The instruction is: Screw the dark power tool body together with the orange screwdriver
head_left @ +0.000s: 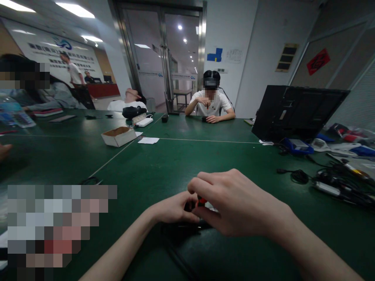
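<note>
Low in the middle of the head view, my two hands meet over the green table. My left hand (174, 207) has its fingers curled towards the right; their tips are partly hidden by my other hand. My right hand (231, 205) arches over from the right, thumb and fingers closed in a pinch. Between the hands a small red and black thing (201, 201) shows only in part, so its kind is unclear. Directly below the hands lies a dark, slim object (184, 227), partly covered by them.
A white open box (118, 136) and a sheet of paper (149, 140) lie further back on the left. On the right stand a black monitor (299, 111) and a coiled cable (299, 176) among tools. Across the table sits a person (211, 103) in a headset.
</note>
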`<state>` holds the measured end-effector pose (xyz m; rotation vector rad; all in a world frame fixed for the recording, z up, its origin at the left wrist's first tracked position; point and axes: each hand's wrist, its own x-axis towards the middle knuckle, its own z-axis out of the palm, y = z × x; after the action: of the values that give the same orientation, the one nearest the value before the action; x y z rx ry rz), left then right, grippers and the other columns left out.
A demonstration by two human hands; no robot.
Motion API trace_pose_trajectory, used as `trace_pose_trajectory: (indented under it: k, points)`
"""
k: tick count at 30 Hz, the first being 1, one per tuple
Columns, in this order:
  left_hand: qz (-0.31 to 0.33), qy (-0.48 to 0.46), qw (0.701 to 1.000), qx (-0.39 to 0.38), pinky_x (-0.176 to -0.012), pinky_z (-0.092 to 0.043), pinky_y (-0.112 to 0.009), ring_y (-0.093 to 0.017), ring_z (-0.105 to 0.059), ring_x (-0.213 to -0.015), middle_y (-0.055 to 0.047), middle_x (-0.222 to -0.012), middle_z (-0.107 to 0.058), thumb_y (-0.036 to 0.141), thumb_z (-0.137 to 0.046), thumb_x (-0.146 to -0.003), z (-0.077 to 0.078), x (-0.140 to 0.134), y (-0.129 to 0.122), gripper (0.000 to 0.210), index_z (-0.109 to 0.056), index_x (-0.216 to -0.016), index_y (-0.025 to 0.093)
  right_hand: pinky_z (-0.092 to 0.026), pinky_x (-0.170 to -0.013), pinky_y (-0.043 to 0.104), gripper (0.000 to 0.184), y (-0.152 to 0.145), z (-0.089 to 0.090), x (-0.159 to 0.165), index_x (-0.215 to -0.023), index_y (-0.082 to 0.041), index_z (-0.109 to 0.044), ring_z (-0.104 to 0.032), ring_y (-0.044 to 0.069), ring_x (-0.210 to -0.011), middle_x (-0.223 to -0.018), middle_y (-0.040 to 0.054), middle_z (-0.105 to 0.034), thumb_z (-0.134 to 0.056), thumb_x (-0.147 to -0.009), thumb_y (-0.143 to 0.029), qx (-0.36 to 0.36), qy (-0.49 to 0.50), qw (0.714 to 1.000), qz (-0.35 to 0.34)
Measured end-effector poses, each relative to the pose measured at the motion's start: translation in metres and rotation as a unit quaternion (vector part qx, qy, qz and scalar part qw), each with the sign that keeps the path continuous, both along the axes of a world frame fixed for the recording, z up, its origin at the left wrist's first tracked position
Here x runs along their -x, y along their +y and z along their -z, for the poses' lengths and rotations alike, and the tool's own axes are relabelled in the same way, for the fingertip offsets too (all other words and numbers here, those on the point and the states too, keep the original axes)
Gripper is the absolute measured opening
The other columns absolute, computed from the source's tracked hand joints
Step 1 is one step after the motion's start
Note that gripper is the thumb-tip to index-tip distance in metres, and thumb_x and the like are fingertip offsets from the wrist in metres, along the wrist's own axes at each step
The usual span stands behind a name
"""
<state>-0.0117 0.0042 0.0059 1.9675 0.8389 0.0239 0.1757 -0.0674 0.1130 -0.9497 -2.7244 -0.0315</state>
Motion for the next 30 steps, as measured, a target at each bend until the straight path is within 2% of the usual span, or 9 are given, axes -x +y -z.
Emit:
trace_pose_trajectory:
  k: [6, 12, 16, 24, 30]
  points:
    - [0.006, -0.003, 1.000, -0.016, -0.076, -0.045, -0.029, -0.022, -0.054, -0.089, 0.000, -0.092, -0.059, 0.030, -0.067, -0.070, -0.0005, -0.0010, -0.0001, 0.028, -0.059, -0.095, 0.019, -0.026, -0.051, 0.024, 0.015, 0.0001, 0.0003, -0.0002, -0.099, -0.019, -0.046, -0.045, 0.010, -0.062, -0.089, -0.0015, -0.057, -0.049, -0.084, -0.020, 0.025, 0.006, 1.000, -0.002]
    - [0.005, -0.023, 1.000, 0.009, -0.083, -0.044, -0.030, -0.022, -0.054, -0.097, -0.001, -0.105, -0.060, 0.026, -0.067, -0.071, 0.0014, -0.0010, 0.0007, 0.031, -0.059, -0.099, 0.018, -0.024, -0.050, 0.025, 0.013, 0.0034, 0.0048, 0.0018, -0.101, -0.019, -0.046, -0.048, 0.011, -0.064, -0.087, -0.0016, -0.058, -0.046, -0.090, -0.026, -0.025, -0.003, 1.000, 0.006]
    - [0.009, -0.008, 1.000, 0.000, -0.082, -0.044, -0.032, -0.023, -0.054, -0.096, -0.002, -0.102, -0.061, 0.030, -0.067, -0.073, 0.0008, -0.0006, 0.0012, 0.028, -0.059, -0.097, 0.018, -0.022, -0.051, 0.025, 0.011, 0.0029, 0.0058, 0.0013, -0.096, -0.020, -0.047, -0.047, 0.011, -0.062, -0.079, -0.0029, -0.057, -0.048, -0.092, -0.030, -0.052, 0.000, 0.999, 0.005]
    - [0.010, -0.010, 1.000, -0.008, -0.081, -0.043, -0.029, -0.021, -0.054, -0.094, 0.001, -0.097, -0.059, 0.028, -0.066, -0.072, -0.0005, -0.0011, 0.0002, 0.024, -0.058, -0.093, 0.018, -0.027, -0.051, 0.024, 0.013, 0.0010, 0.0022, -0.0005, -0.096, -0.018, -0.047, -0.046, 0.010, -0.064, -0.091, -0.0003, -0.058, -0.050, -0.085, -0.022, 0.020, 0.019, 1.000, -0.013]
    - [0.000, -0.014, 1.000, 0.009, -0.083, -0.043, -0.030, -0.023, -0.055, -0.097, -0.002, -0.105, -0.061, 0.027, -0.067, -0.071, -0.0032, -0.0023, -0.0008, 0.028, -0.059, -0.096, 0.017, -0.021, -0.049, 0.025, 0.009, 0.0036, 0.0061, 0.0003, -0.093, -0.019, -0.048, -0.045, 0.010, -0.059, -0.080, -0.0018, -0.056, -0.047, -0.091, -0.028, -0.051, 0.007, 0.999, 0.003]
